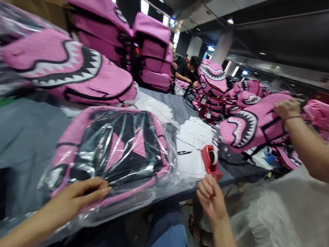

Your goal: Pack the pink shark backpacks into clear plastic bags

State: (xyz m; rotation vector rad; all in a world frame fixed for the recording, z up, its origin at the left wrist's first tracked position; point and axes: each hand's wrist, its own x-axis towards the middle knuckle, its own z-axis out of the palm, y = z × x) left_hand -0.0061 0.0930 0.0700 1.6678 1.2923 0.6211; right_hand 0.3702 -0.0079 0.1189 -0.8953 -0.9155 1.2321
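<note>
Head view: the bag [117,150] lay on the surface [35,138] in plastic [159,195], which the left hand [88,193] pinched; the right hand [212,198] curled beside the dispenser [207,160], its grip's contents impossible to tell.

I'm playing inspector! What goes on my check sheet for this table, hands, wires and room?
Surface: dark grey tabletop
Job's things: pink-and-black fabric backpack in clear plastic bag; red plastic tape dispenser
Clutter: white paper sheets; pink shark-mouth backpacks
Hands: left hand on the bag, grip unclear; right hand, fingers curled, by the dispenser
Cables: nothing clearly seen
Surroundings: another person's hand; pale pillar; ceiling light
</note>
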